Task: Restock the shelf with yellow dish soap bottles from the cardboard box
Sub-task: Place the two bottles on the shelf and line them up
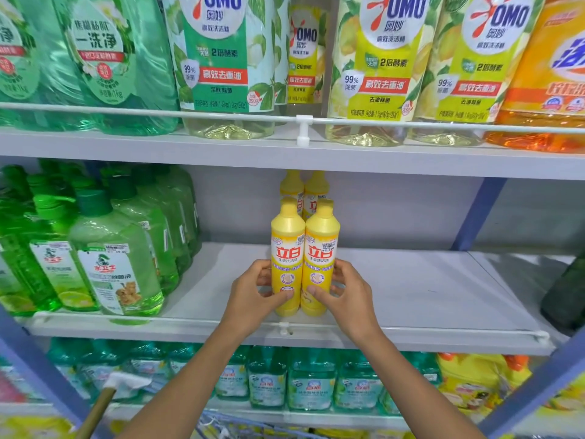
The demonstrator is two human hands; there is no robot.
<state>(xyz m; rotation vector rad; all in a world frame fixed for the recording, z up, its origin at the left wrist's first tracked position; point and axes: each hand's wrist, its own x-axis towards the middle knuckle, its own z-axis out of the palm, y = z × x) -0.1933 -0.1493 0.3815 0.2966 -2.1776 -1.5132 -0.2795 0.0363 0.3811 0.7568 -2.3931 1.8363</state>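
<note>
Two yellow dish soap bottles stand side by side at the front of the middle shelf (411,299). My left hand (253,296) grips the left yellow bottle (286,248), thumb on its label. My right hand (348,296) grips the right yellow bottle (321,248) the same way. Both bottles are upright and touch each other. Two more yellow bottles (304,191) stand right behind them. The cardboard box is out of view.
Green soap bottles (110,264) crowd the middle shelf's left side. A white rail (411,329) runs along the shelf's front edge. Large OMO bottles (373,68) fill the shelf above, teal bottles (310,378) the one below. A dark object (566,293) sits at the far right.
</note>
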